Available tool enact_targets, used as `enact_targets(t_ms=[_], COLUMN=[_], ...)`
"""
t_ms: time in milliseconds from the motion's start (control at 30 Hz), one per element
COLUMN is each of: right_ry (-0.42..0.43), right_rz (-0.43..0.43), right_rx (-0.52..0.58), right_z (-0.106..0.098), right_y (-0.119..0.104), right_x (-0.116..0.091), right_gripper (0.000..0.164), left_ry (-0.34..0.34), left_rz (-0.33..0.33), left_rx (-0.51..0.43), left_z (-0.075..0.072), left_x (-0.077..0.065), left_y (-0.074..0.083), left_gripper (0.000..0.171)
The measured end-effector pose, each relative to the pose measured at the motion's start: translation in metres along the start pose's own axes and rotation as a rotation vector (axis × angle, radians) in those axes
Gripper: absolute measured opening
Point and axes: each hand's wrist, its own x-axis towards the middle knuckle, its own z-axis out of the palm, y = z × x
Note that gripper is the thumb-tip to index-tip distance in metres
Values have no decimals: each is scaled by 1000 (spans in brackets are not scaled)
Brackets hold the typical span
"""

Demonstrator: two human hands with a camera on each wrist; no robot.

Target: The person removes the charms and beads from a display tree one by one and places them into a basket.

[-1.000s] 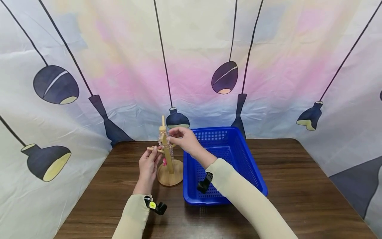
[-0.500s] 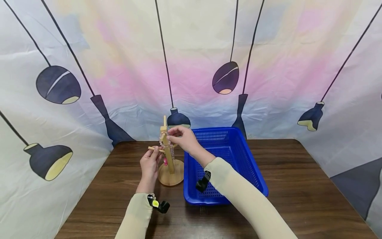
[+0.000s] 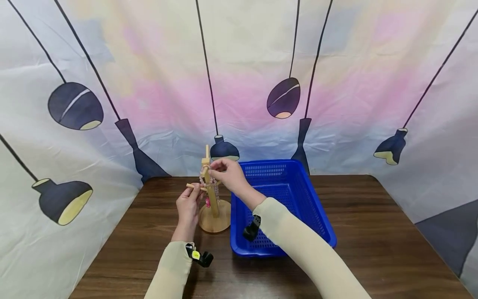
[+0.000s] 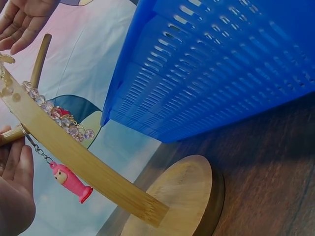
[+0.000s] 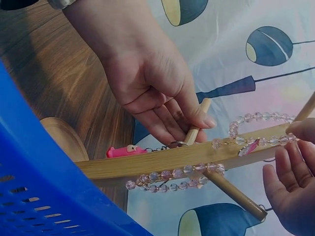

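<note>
A wooden peg stand (image 3: 213, 201) with a round base (image 3: 214, 224) stands upright on the table, left of the basket. My left hand (image 3: 188, 207) pinches one of its pegs (image 3: 196, 187) between thumb and fingers. From that peg's root hangs a pink figure keychain (image 4: 71, 183), its ring round the peg. My right hand (image 3: 231, 176) is at the upper part, thumb and forefinger on a clear-pink beaded bracelet (image 5: 261, 117) looped over another peg; the forefinger's tip is partly hidden. Another beaded bracelet (image 5: 167, 177) hangs from a lower peg (image 5: 236, 196).
A blue perforated basket (image 3: 235, 245) stands just right of the peg stand, under my right forearm. The dark wooden table (image 3: 373, 232) spreads to both sides. Behind it hangs a cloth backdrop (image 3: 242, 54) printed with lamps.
The head view has shifted slightly, so everything sits a little further right. Both hands keep their places at the peg stand, with only very small movement.
</note>
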Motion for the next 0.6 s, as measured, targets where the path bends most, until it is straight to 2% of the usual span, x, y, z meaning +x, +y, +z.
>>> enact_targets(t_ms=[233,600], right_ry=[16,5], right_rz=[-17,-27], right_rx=[-4,-19], right_z=[3,2], right_y=[1,-4], right_x=[0,-3], right_gripper=[15,15], left_ry=[14,19], left_rz=[9,25], left_rx=[-3,52], left_z=[0,1], left_x=[1,-2], left_y=[0,2], left_gripper=[29,30])
